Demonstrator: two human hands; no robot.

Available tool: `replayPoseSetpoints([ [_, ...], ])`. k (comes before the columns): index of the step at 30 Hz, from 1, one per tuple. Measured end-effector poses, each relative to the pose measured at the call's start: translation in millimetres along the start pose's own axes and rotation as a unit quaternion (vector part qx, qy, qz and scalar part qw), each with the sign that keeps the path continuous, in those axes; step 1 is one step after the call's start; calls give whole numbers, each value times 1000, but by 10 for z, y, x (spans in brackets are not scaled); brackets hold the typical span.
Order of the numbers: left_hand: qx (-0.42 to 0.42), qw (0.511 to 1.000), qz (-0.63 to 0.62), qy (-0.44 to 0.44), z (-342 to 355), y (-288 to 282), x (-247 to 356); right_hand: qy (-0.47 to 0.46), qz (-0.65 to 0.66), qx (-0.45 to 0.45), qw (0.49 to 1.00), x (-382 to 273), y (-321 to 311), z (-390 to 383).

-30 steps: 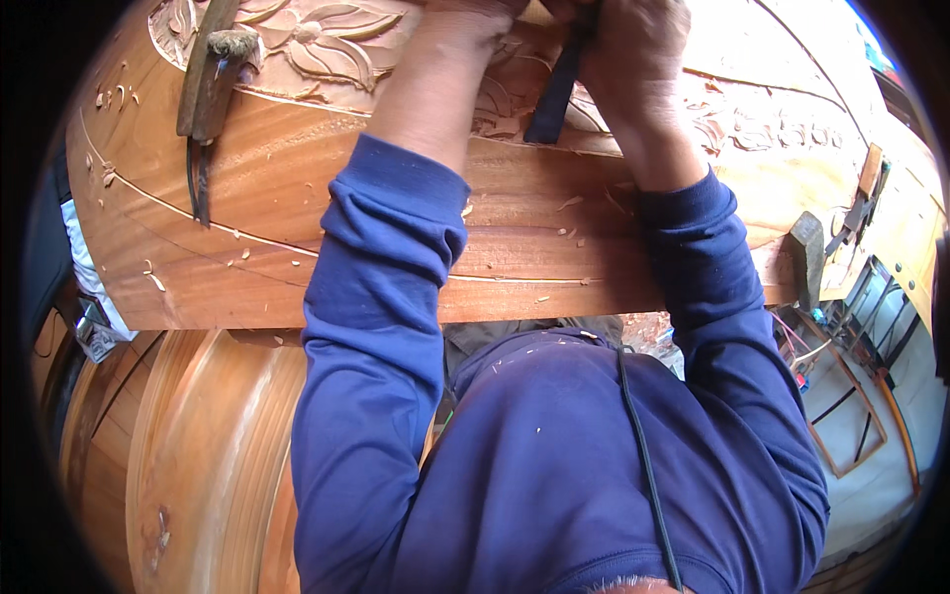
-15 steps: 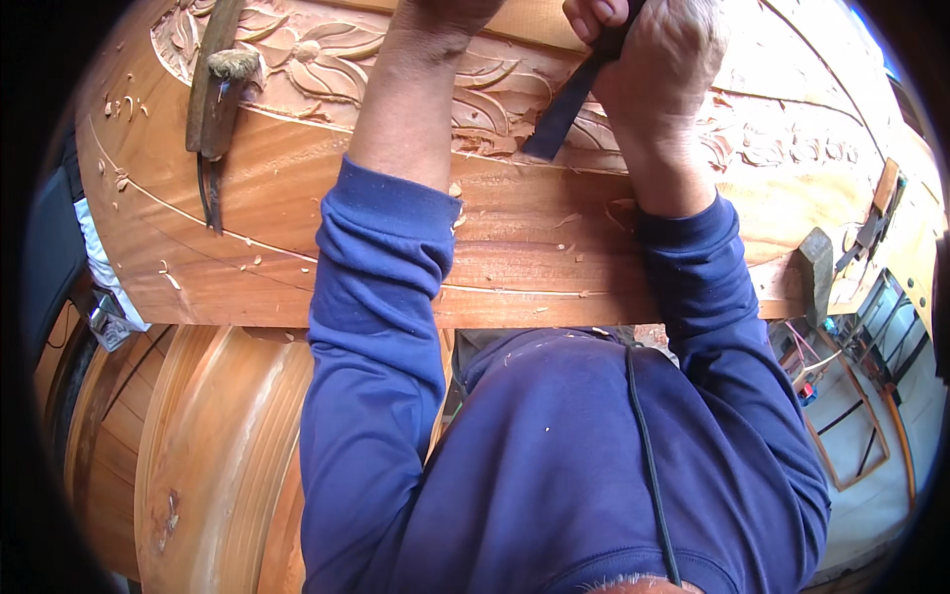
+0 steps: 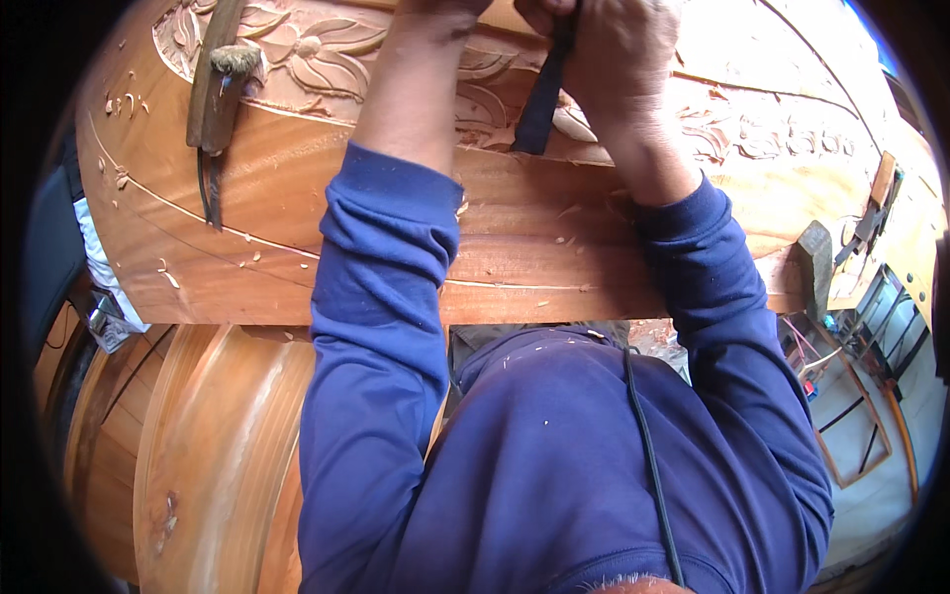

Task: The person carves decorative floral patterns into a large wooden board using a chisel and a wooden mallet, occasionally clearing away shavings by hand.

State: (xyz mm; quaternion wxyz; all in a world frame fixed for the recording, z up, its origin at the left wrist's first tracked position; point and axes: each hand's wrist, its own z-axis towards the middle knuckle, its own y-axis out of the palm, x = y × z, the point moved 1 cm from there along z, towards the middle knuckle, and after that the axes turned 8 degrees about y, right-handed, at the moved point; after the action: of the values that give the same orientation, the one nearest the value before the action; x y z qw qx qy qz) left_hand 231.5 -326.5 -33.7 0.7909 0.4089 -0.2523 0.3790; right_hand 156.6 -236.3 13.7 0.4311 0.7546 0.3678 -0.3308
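In my right hand (image 3: 623, 64), near the top edge, the fingers are closed round a dark flat chisel (image 3: 539, 114). Its broad end points down toward me, over the lower border of the carved band. My left hand (image 3: 440, 8) is mostly cut off by the upper edge, so its fingers are hidden. Under both hands lies a wooden panel (image 3: 534, 247) with a carved flower (image 3: 312, 54) and leaf relief. The flower shows to the left of my left forearm. Smaller carved leaves (image 3: 762, 139) continue to the right of my right wrist.
Wooden-handled tools (image 3: 218, 89), one with a frayed top, lie across the panel's left part. A dark metal block (image 3: 816, 269) and several narrow tools (image 3: 873, 213) rest at the right end. Wood shavings (image 3: 170, 277) are scattered about. Curved wooden pieces (image 3: 218, 445) stand below left.
My right hand has shifted left and slightly up with the chisel, which now stands steeper in the picture. My left hand has moved slightly up.
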Motion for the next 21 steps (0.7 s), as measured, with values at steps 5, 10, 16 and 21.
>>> replayPoseSetpoints([
  [5, -35, 998, 2, -60, 60, 48, 59, 19, 16, 8, 1000, -13, -13, 20],
  [10, -21, 999, -7, -38, 48, 172, -17, 148, 290, -315, 891, 93, -393, 174],
  [16, -7, 990, -97, -97, 108, 62, 172, 92, 500, -257, 822, -103, -586, 387],
  [21, -109, 969, 206, -80, -92, -43, 409, 37, 452, -230, 861, -225, -730, 511],
])
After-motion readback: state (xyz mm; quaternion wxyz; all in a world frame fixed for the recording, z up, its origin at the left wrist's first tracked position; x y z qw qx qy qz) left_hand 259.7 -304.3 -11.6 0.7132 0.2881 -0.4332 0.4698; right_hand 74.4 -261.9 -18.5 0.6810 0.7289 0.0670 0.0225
